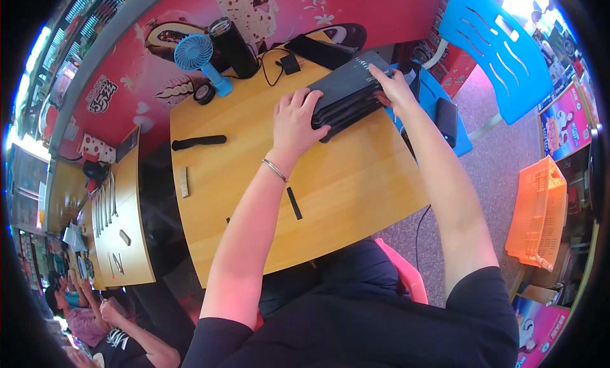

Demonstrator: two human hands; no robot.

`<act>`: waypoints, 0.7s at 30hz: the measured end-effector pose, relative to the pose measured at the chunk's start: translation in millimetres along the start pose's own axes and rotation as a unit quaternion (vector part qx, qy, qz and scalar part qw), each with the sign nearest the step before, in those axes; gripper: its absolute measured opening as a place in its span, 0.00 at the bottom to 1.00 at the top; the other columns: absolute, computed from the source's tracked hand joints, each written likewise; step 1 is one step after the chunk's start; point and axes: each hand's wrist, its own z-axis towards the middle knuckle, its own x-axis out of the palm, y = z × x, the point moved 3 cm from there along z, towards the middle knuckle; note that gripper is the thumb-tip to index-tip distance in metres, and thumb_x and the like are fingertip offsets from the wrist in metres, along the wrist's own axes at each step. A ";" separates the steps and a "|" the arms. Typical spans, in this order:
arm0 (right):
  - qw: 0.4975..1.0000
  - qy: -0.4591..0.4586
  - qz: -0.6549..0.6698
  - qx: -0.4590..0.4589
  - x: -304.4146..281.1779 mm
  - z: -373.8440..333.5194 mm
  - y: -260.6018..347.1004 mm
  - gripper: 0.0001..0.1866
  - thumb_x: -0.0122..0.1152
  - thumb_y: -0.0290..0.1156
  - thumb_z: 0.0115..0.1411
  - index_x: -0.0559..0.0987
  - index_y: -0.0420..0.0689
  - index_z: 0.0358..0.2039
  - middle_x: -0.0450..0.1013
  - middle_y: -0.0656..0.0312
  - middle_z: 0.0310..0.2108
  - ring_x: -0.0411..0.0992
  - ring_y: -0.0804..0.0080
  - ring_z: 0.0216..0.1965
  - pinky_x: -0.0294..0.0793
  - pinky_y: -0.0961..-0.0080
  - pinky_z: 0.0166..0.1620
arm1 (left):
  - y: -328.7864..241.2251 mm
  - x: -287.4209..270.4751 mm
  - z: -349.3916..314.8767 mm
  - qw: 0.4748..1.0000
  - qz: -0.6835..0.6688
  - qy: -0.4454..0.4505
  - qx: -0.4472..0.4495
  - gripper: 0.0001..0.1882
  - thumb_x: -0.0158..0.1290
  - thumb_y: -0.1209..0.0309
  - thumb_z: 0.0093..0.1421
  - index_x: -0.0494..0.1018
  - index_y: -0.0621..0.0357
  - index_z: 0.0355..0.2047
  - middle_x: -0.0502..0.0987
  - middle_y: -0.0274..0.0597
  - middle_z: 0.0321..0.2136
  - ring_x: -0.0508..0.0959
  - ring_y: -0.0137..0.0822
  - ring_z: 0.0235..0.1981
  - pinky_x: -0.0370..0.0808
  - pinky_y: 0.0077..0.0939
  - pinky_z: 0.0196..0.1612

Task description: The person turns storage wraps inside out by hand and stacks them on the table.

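A stack of flat, dark rectangular cases (346, 83) lies at the far right of the wooden table, several layers deep; their exact kind is unclear. My left hand (297, 121) closes on the stack's near left end, fingers over the top and thumb low at the side. At the opposite end, my right hand (395, 90) grips the right edge, its index finger on top beside some pale marks. Behind the stack rests a black flat item (321, 50). A black strap-like roll (199, 142) and a thin black strip (294, 203) lie on the tabletop.
A blue handheld fan (198, 58), a black bottle (234, 47), a small round tin (204, 93) and a black charger with cable (290, 64) line the table's back. Blue chairs (502, 57) stand right, near an orange basket (538, 212). Other people (105, 323) sit at lower left.
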 end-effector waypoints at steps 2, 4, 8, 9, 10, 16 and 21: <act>1.000 -0.008 0.001 -0.001 3.7 -3.2 6.1 0.44 0.69 0.58 0.49 0.62 0.45 0.57 0.70 0.61 0.45 0.71 0.73 0.40 0.71 0.73 0.42 | 1.0 -0.5 -0.5 1.000 -0.001 -0.004 -0.001 0.34 0.68 0.64 0.40 0.69 0.49 0.49 0.71 0.38 0.48 0.70 0.46 0.50 0.67 0.42 0.54; 1.000 -0.016 0.002 -0.001 5.2 -1.1 6.6 0.43 0.69 0.57 0.49 0.63 0.45 0.57 0.70 0.61 0.46 0.70 0.71 0.42 0.71 0.71 0.43 | 0.8 -0.8 -1.4 1.000 0.012 -0.008 0.001 0.33 0.68 0.63 0.40 0.70 0.49 0.49 0.71 0.38 0.47 0.70 0.46 0.49 0.67 0.43 0.53; 0.998 0.014 0.042 -0.042 9.9 5.2 7.2 0.46 0.74 0.49 0.48 0.59 0.38 0.57 0.67 0.53 0.49 0.70 0.64 0.47 0.73 0.69 0.43 | -6.3 -2.8 2.2 0.999 0.036 0.008 -0.017 0.36 0.69 0.57 0.40 0.70 0.47 0.50 0.72 0.40 0.48 0.70 0.45 0.51 0.64 0.44 0.56; 0.998 0.001 0.041 -0.041 12.3 3.3 8.4 0.48 0.75 0.47 0.47 0.57 0.37 0.59 0.67 0.52 0.50 0.70 0.62 0.49 0.73 0.68 0.44 | -8.4 -5.1 2.6 0.999 0.037 0.010 -0.020 0.36 0.69 0.57 0.40 0.70 0.47 0.50 0.72 0.40 0.48 0.70 0.45 0.51 0.64 0.44 0.56; 0.998 0.003 0.041 -0.039 14.3 3.1 7.6 0.48 0.75 0.47 0.47 0.57 0.37 0.59 0.67 0.52 0.50 0.70 0.62 0.49 0.73 0.68 0.44 | -10.8 -6.8 3.3 0.998 0.061 0.018 -0.019 0.36 0.69 0.55 0.40 0.70 0.48 0.50 0.72 0.40 0.48 0.70 0.44 0.51 0.63 0.45 0.57; 0.997 0.030 0.040 -0.067 13.3 10.2 13.1 0.61 0.77 0.42 0.44 0.45 0.35 0.67 0.65 0.45 0.54 0.71 0.60 0.47 0.74 0.69 0.42 | -18.4 -2.6 5.3 0.991 0.126 0.019 -0.041 0.38 0.69 0.51 0.40 0.67 0.52 0.50 0.72 0.39 0.45 0.71 0.43 0.49 0.60 0.46 0.59; 0.994 -0.020 0.079 -0.079 19.8 -5.6 22.9 0.64 0.77 0.41 0.43 0.40 0.35 0.68 0.64 0.44 0.54 0.71 0.60 0.48 0.74 0.68 0.42 | -11.2 -1.7 3.3 0.994 0.097 0.000 -0.050 0.39 0.70 0.52 0.40 0.66 0.51 0.50 0.72 0.43 0.46 0.70 0.44 0.52 0.57 0.53 0.60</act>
